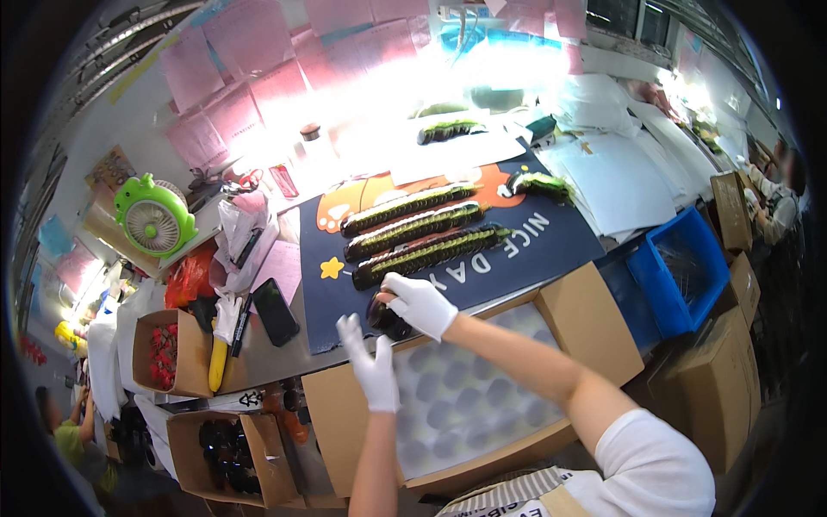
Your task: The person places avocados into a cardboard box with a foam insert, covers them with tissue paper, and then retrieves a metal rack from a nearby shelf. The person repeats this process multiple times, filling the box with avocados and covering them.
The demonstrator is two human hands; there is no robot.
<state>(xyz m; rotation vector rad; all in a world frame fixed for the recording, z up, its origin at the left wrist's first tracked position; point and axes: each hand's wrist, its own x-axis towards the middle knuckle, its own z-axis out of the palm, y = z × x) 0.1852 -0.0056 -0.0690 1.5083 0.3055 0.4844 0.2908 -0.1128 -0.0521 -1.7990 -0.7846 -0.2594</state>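
My right hand [423, 309], in a white glove with bare fingertips showing, grips a dark glossy rounded piece [382, 318] at the near edge of a dark blue printed mat [323, 310]. Just left of it, my white-gloved left hand [373, 371] is raised with thumb and fingers apart, holding nothing. Beyond the hands lie three long rows of stacked dark discs with green edges, the nearest row [433, 255], the middle row [417, 231] and the far row [410, 209]. Below my hands, an open cardboard box [588, 316] holds a pale sheet [452, 407] with round shapes showing through.
A shorter dark-green bundle [539, 184] lies at the mat's right. To the left are a phone [275, 312], a marker [241, 329], a green fan [154, 220] and a carton of red pieces [184, 349]. A blue crate [685, 271] stands right; people work at both sides.
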